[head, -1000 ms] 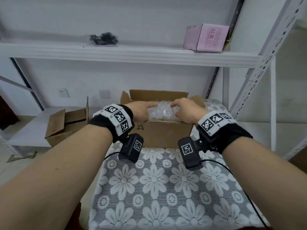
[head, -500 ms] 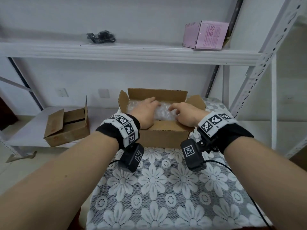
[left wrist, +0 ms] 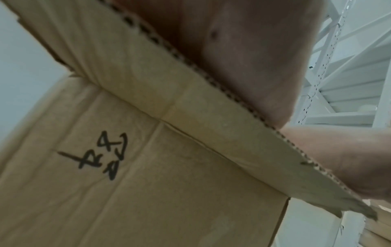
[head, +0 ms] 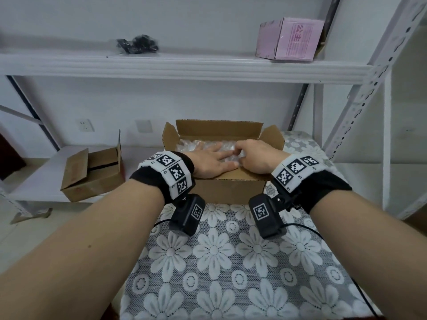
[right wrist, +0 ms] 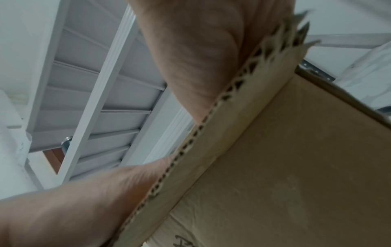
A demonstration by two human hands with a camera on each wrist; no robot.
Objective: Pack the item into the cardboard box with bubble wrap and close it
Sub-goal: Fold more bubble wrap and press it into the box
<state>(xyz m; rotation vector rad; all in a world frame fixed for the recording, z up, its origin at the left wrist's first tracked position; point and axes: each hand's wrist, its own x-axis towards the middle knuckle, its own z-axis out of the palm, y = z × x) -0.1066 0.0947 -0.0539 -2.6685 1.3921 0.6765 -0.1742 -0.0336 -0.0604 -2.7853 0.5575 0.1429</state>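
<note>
An open cardboard box (head: 231, 190) stands at the far end of the flowered table, its back and side flaps up. Clear bubble wrap (head: 191, 144) fills it; the item under it is hidden. My left hand (head: 212, 160) lies flat on the wrap with straight fingers, pressing down. Beside it my right hand (head: 256, 155) has its fingers bent down into the wrap. Both wrists rest over the near flap. The left wrist view shows the box front (left wrist: 148, 183) with black handwriting and my palm (left wrist: 243, 50) above the flap edge. The right wrist view shows the box wall (right wrist: 296, 167) under my right palm (right wrist: 201, 58).
A second, smaller cardboard box (head: 92, 172) sits on the low shelf to the left. On the upper shelf are a pink box (head: 288, 39) and a black bundle (head: 138, 45). A perforated shelf upright (head: 360, 100) rises at the right. The flowered cloth (head: 231, 262) covers the table.
The bubble wrap bundle has gone from above the box rim down into it. My left hand has flattened out on top of it, and both hands have sunk lower.
</note>
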